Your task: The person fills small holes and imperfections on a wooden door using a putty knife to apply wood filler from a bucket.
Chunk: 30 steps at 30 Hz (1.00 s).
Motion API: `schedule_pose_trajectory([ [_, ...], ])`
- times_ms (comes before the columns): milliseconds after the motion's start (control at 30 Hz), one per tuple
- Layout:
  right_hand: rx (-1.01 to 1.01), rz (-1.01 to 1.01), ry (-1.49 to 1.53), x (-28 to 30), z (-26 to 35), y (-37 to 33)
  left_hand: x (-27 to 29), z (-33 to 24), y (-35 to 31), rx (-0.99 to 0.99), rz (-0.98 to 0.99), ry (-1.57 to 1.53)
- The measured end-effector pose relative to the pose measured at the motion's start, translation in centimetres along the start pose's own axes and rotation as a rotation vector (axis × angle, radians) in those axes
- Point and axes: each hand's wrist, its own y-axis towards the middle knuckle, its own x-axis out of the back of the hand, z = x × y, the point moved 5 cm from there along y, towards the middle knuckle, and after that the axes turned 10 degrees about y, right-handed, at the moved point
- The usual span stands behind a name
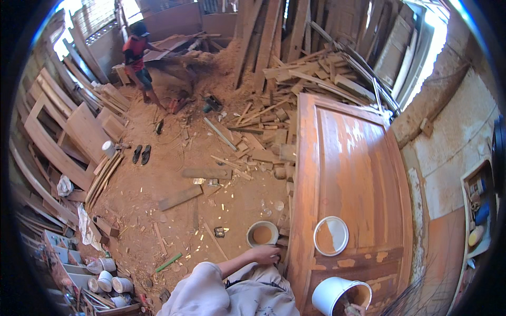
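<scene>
A wooden panel door (358, 174) lies to my right, its reddish-brown surface patched with lighter areas. On it rests a round white lid (331, 236) with brown stuff over part of its face. A white bucket (333, 295) tilts on the door's near end. At its mouth my right hand (357, 309), cut off by the lower edge, grips what looks like a paintbrush (346, 303). My left hand (266, 255) is closed beside the door's left edge; whatever it may hold is hidden. Just beyond it stands a bucket (262, 234) of light brown liquid on the floor.
Scrap wood (269, 142) heaps up left of the door. Planks (79, 131) lean along the left wall, above white tubs (113, 284). Sandals (141, 154) lie on the sawdust-strewn floor. A person (137, 58) stands at a far bench. A shelf (469, 221) borders the right side.
</scene>
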Motion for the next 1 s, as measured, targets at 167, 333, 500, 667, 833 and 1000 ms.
schedule_pose_trajectory([
  [167, -0.004, -0.126, 0.016, -1.5, 0.9, 0.0, -10.9, 16.5, -4.5, 0.557, -0.218, -0.229],
  [333, 0.011, -0.188, 0.087, -2.5, 0.6, -0.8, -16.6, 20.7, -12.2, 0.969, -0.519, -0.492],
  [500, 0.062, -0.287, 0.162, -0.9, 0.2, -3.2, -16.1, 10.9, -17.1, 0.604, -0.528, -0.428],
  [667, 0.098, -0.316, 0.297, 2.3, -1.4, -6.4, -22.7, 9.0, -24.6, 0.735, -0.369, -0.396],
  [833, 0.24, -0.085, 0.562, 2.5, -0.5, -8.3, -27.7, 10.1, -28.9, 0.81, -0.246, -0.315],
  [1000, 0.172, -0.226, 0.687, 2.8, -2.5, -8.6, -29.0, 11.0, -30.5, 0.72, -0.091, -0.182],
])
